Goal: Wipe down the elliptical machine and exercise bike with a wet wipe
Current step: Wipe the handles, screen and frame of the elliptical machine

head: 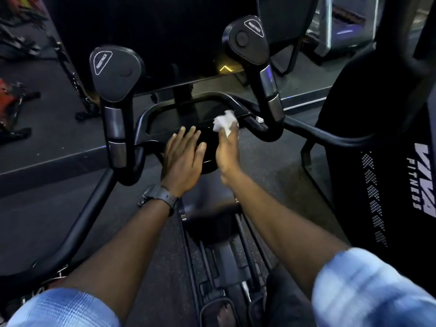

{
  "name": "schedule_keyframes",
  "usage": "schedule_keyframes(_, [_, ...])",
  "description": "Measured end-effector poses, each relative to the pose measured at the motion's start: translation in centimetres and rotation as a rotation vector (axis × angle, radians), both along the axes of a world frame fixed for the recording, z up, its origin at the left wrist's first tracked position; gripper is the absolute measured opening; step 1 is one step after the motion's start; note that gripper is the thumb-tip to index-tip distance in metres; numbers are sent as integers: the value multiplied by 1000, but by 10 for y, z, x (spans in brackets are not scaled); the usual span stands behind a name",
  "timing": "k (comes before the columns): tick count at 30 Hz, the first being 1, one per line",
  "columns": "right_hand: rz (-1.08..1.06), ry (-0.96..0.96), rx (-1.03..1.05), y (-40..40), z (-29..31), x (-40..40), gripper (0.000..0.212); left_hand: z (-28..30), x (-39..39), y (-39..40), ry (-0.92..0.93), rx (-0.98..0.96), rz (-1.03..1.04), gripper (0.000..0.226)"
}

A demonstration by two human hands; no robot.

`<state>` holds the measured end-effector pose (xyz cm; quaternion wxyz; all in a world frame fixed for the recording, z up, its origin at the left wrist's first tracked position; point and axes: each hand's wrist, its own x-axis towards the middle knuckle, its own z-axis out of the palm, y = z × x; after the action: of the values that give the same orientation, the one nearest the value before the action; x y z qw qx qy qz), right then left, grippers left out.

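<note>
The wet wipe (224, 123) is a small white crumpled piece, bunched in the fingers of the right hand (227, 149), which is closed around it. It is pressed at the inner bend of the handlebar (264, 131) of the elliptical machine (113, 138), just right of the dark round part in the middle (208, 149).

The wipe seems soft, thin and light, and being wet it will probably follow the curve of the tube easily. It can also tear or roll up if it is rubbed hard on an edge. A good hold is likely the one shown, with the wipe folded into a pad under the fingertips, so that it does not slip out.

The left hand (184, 159) is open, with straight fingers lying flat on the dark round part; it holds nothing. A dark watch (165, 199) is on the left wrist, and both arms have light blue sleeves (368, 289) rolled up.

Two upright grips with flat heads marked "RESISTANCE" (111, 74) stand left and right of the hands. Below, the pedals (221, 312) are seen, and a foot appears to rest on one. On the right stands another black machine (387, 185) with white lettering "FITNESS"; whether it is the exercise bike cannot be told.
</note>
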<state>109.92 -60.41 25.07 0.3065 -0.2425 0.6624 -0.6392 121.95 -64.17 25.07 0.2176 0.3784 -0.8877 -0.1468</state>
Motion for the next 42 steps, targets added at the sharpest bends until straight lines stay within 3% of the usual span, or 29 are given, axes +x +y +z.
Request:
schedule_keyframes(3, [-7,-153,-2,8,-4,8,77,1,-1,3,7,6,-3,77])
schedule_keyframes(6, [25,-136,-95,39,-8,53,79,1,-1,3,23,15,6,78])
schedule_keyframes(9, [-15,-149,-84,17,-2,22,64,2,1,3,35,56,-1,77])
schedule_keyframes(12, [-22,-219,-25,2,11,-5,86,4,2,3,85,128,-16,76])
schedule_keyframes(17, [57,380,23,51,-20,64,75,16,1,6,306,361,32,75])
schedule_keyframes(21, [109,1046,-15,49,-45,26,61,20,6,-1,647,609,65,75])
schedule_keyframes(24, [203,1478,-52,45,-43,3,45,19,10,-6,770,640,111,67])
schedule_keyframes(26, [288,1663,-27,42,-34,5,45,17,13,-5,795,624,145,67])
schedule_keyframes(30, [300,1738,192,23,-8,37,51,17,15,-4,806,628,163,75])
schedule_keyframes(34, [282,1508,380,6,10,61,28,21,12,-6,842,651,182,81])
schedule_keyframes(38, [384,1688,215,28,2,29,41,24,13,-3,796,664,165,80])
schedule_keyframes(42, [438,1791,79,42,-1,-17,31,27,20,-3,759,642,148,100])
